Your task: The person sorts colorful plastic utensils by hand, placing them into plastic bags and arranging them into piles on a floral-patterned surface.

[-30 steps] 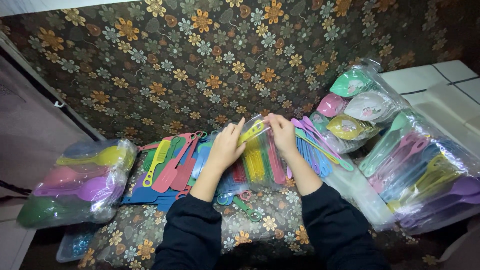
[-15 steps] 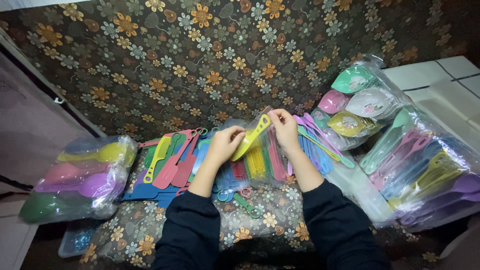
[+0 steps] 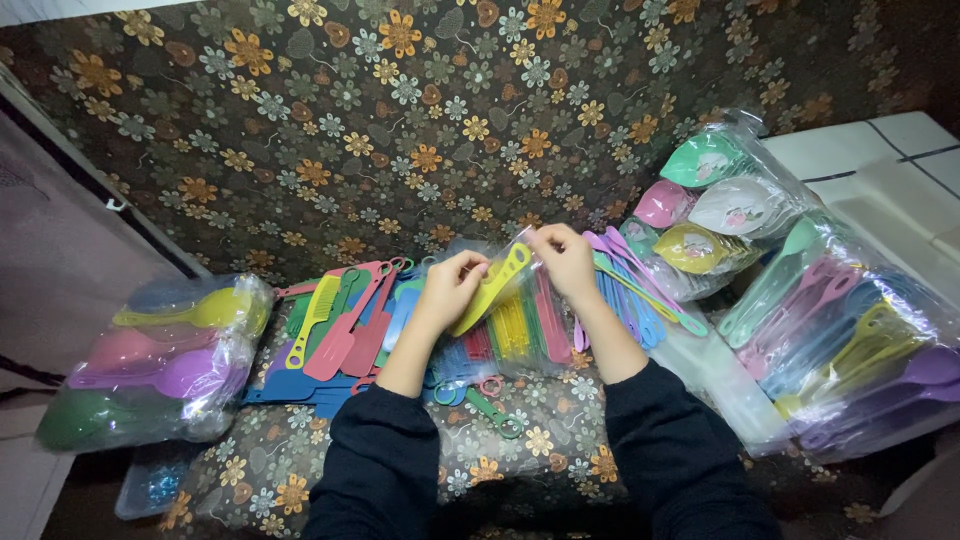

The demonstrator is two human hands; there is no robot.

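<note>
Yellow utensil (image 3: 492, 290): long plastic piece, tilted, inside a clear sleeve (image 3: 520, 262), held above the middle of the floral cloth (image 3: 400, 110). Left hand (image 3: 450, 290): fingers curled, pinching the utensil's lower part. Right hand (image 3: 563, 258): fingertips pinching the sleeve's top edge. Beneath both hands, on the cloth: 1 spread of loose coloured utensils (image 3: 345, 325), red, blue, green, purple. Left of the cloth's front: 1 bag of large spoons (image 3: 150, 345). Right of it: 2 bags (image 3: 850, 335), scoops and spoons.
</note>
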